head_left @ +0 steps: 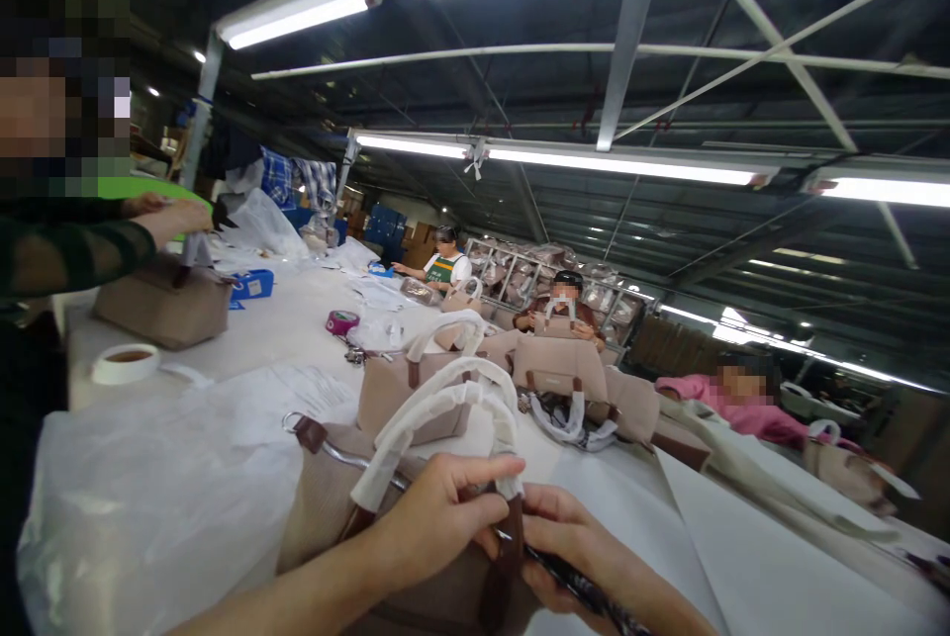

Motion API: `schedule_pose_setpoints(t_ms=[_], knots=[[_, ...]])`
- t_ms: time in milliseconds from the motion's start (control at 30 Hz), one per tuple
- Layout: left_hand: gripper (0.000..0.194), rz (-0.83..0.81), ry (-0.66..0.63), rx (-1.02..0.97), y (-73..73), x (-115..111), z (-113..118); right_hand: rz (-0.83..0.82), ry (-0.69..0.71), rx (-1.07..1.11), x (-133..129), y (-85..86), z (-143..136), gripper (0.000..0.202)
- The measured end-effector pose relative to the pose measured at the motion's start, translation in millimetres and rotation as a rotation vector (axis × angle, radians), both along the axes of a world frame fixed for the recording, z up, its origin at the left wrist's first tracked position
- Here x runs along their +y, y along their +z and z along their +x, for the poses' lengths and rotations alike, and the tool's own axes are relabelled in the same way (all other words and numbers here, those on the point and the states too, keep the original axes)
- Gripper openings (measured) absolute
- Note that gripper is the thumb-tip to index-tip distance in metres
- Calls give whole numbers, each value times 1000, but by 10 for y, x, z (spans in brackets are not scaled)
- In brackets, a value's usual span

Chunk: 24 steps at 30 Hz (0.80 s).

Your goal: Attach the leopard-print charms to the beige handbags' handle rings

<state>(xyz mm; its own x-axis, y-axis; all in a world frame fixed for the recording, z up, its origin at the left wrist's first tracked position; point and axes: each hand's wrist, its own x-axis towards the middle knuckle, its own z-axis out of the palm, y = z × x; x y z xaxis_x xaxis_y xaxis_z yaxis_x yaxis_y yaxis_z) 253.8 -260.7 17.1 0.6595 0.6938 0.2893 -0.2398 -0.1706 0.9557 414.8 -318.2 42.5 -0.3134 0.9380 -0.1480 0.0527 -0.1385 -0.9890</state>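
Observation:
A beige handbag (327, 488) with brown trim stands right in front of me, its arched handles (445, 399) wrapped in white paper. My left hand (445, 517) is closed, thumb and index finger pinching the near handle where the wrap meets its brown leather tab (511, 517). On the other side of that tab is my right hand (571, 547), fingers bent round a slender glossy black object (579, 585) whose kind I cannot make out. Its far end reaches the tab, near a small shiny spot. A silver metal clasp (345, 453) hangs at the bag's left side.
More beige handbags (560, 366) stand ahead on the white table (297, 319). Left lie clear plastic (148, 488), a white tape roll (126, 364) and a purple tape roll (342, 321). A co-worker's hands (174, 216) handle another bag (167, 300); several people work farther off.

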Motion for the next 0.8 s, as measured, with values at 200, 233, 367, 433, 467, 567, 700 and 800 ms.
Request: schedule_pose_setpoints(t_ms=[200,233,367,433,467,567,700,800], knots=[[68,109,-41,83,21,58,-47,-13,-56,-145,-63,214,89,24],[75,178,-30,133,26,55,-64,-22,-61,-166,-81,247,120,23],[87,352,17,211,39,36,-81,32,-84,-188,-190,166,240,30],[81,389,32,216,35,33,-57,188,-121,-184,-255,-24,253,35],[80,404,37,221,33,33,-43,287,-155,-181,-286,-141,242,37],[79,456,48,231,35,34,-19,448,-340,-147,-359,-477,162,44],[74,442,-45,218,56,21,-44,265,-473,-3,-389,-644,67,59],[70,431,-52,208,63,0,-63,152,-474,90,-400,-527,46,60]])
